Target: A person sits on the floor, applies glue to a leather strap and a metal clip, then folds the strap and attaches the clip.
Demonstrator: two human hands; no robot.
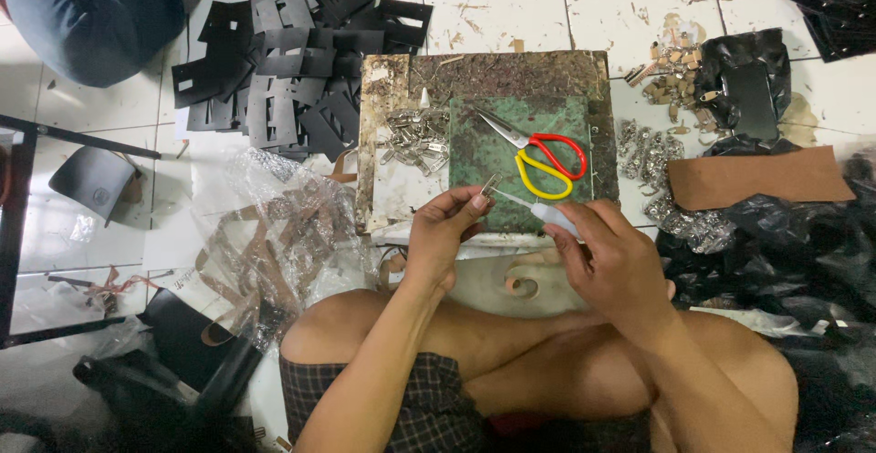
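Note:
My left hand (444, 232) pinches a small metal clip (491, 184) between thumb and fingers, just above the near edge of a green cutting mat (511, 134). In my right hand (610, 257) I hold a small white squeeze bottle (553, 216); its thin nozzle points left at the clip. Red-and-yellow handled scissors (538, 154) lie on the mat just beyond both hands. A heap of several metal clips (415, 138) rests on the worn board (511, 74) to the mat's left.
Black cut-out pieces (292, 61) are piled on the tiled floor at the back left. A clear plastic bag of brown strips (274, 234) lies left of my knee. Brown sheet (757, 177), black bags and more metal parts (643, 156) lie to the right. Another person's knee (91, 15) is top left.

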